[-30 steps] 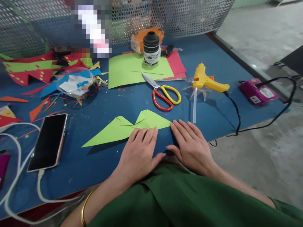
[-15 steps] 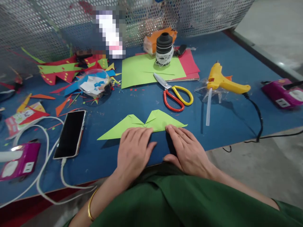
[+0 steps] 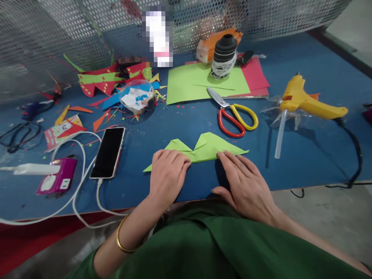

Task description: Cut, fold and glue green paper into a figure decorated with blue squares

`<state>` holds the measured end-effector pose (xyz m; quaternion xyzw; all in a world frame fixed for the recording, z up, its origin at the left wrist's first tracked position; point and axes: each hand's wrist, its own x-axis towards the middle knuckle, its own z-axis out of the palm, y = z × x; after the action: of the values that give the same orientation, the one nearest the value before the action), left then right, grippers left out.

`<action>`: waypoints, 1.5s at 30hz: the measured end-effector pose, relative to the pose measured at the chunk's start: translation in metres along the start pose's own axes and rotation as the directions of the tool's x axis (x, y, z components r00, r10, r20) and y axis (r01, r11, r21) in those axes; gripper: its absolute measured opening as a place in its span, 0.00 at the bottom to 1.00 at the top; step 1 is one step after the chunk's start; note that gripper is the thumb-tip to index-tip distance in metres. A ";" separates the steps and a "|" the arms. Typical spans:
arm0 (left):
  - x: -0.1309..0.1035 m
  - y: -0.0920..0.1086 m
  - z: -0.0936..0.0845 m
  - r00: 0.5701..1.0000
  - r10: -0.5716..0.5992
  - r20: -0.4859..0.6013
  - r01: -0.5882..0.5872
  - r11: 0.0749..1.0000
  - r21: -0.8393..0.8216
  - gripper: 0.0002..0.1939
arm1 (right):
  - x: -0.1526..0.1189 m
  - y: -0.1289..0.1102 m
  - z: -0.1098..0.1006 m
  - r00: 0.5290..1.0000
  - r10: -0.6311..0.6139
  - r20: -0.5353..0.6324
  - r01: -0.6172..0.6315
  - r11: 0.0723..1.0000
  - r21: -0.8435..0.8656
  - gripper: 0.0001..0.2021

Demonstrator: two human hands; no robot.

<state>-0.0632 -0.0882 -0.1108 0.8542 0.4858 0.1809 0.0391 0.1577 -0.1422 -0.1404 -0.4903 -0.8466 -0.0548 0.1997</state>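
A folded light green paper (image 3: 207, 145) with two pointed humps along its top lies on the blue table near its front edge. My left hand (image 3: 168, 174) is on the paper's left half, fingers curled together and thumb drawn in against them at the lower edge. Part of the paper is hidden under it. My right hand (image 3: 247, 182) rests with straight fingertips on the lower right edge, its thumb spread away over the table. Just beyond the paper lie scissors (image 3: 222, 102) with one red and one yellow handle, blades pointing away.
A yellow glue gun (image 3: 308, 100) lies right. Green sheets (image 3: 186, 83) at the back bear a black string-wrapped cylinder (image 3: 223, 56). A phone (image 3: 108, 153) with a white cable, a purple box (image 3: 62, 180), paper scraps (image 3: 101, 120) and red-green cutouts (image 3: 99, 81) occupy the left.
The view has turned left, so things appear further right. My left hand has slid left along the paper, and its thumb has closed in. My right hand keeps its place on the paper.
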 end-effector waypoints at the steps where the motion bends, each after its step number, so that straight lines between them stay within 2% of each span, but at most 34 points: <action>1: 0.000 0.002 0.000 1.000 -0.006 0.011 0.006 1.000 -0.005 0.07 | 0.002 -0.002 0.001 1.000 -0.018 0.008 0.018 1.000 0.004 0.38; 6: 0.000 0.009 0.001 0.996 -0.063 0.059 0.064 0.998 -0.014 0.08 | 0.016 -0.016 0.006 0.983 -0.185 0.014 0.183 0.980 0.076 0.36; 9: -0.004 0.008 -0.001 0.994 -0.082 0.073 0.084 0.996 -0.025 0.08 | 0.022 -0.023 0.010 0.974 -0.226 0.002 0.225 0.972 0.070 0.35; 17: -0.021 -0.013 -0.011 0.989 -0.151 -0.006 0.150 0.988 -0.041 0.09 | 0.021 -0.029 0.014 0.971 -0.236 0.041 0.234 0.972 0.034 0.36; 23: -0.021 -0.017 -0.011 0.982 -0.188 0.017 0.188 0.979 -0.084 0.08 | 0.023 -0.030 0.012 0.970 -0.221 0.105 0.221 0.975 0.015 0.35; 45: -0.019 -0.025 -0.015 0.969 -0.240 0.060 0.246 0.962 -0.120 0.09 | 0.033 -0.039 0.010 0.973 -0.172 0.156 0.177 0.984 -0.018 0.35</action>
<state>-0.0979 -0.0929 -0.1085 0.7879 0.5735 0.1858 0.1258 0.1069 -0.1332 -0.1325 -0.4197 -0.8984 -0.0474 0.1202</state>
